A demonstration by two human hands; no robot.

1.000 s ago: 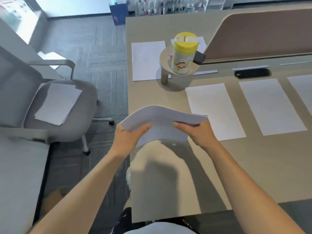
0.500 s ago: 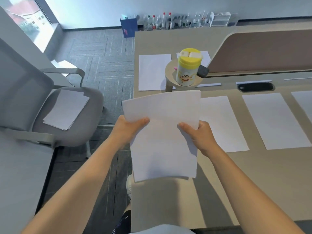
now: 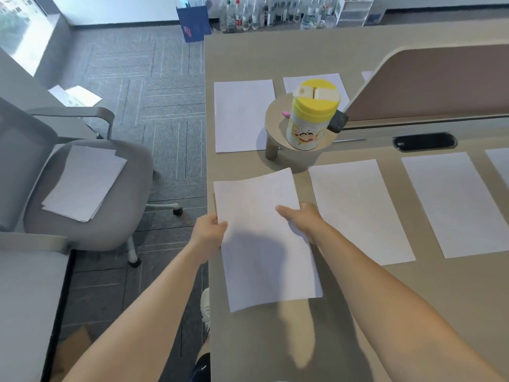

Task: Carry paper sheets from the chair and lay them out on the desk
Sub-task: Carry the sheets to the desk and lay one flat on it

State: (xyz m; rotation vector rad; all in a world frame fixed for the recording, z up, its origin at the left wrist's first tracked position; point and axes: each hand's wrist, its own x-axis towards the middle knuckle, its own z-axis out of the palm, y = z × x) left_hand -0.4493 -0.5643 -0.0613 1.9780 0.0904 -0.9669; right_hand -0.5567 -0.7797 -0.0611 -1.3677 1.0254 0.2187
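Observation:
I hold a white paper sheet (image 3: 261,260) low over the near left corner of the beige desk (image 3: 358,312). My left hand (image 3: 210,230) pinches its left edge and my right hand (image 3: 301,219) pinches its right edge. Whether the sheet rests on the desk I cannot tell. Several other sheets lie flat on the desk: one just to the right (image 3: 358,210), another further right (image 3: 454,202), one at the back left (image 3: 242,114). A stack of sheets (image 3: 82,183) lies on the seat of the grey chair (image 3: 91,216) at the left.
A yellow-lidded canister (image 3: 311,117) stands on a small round stand (image 3: 271,125) at the desk's middle. A brown divider panel (image 3: 440,84) runs along the back right, with a black cable slot (image 3: 424,142) below it. Bottles and a blue bag (image 3: 194,22) line the far wall.
The sheet, bent and raised a second ago, has flattened and come down toward the desk's left corner. Both hands kept hold of its edges.

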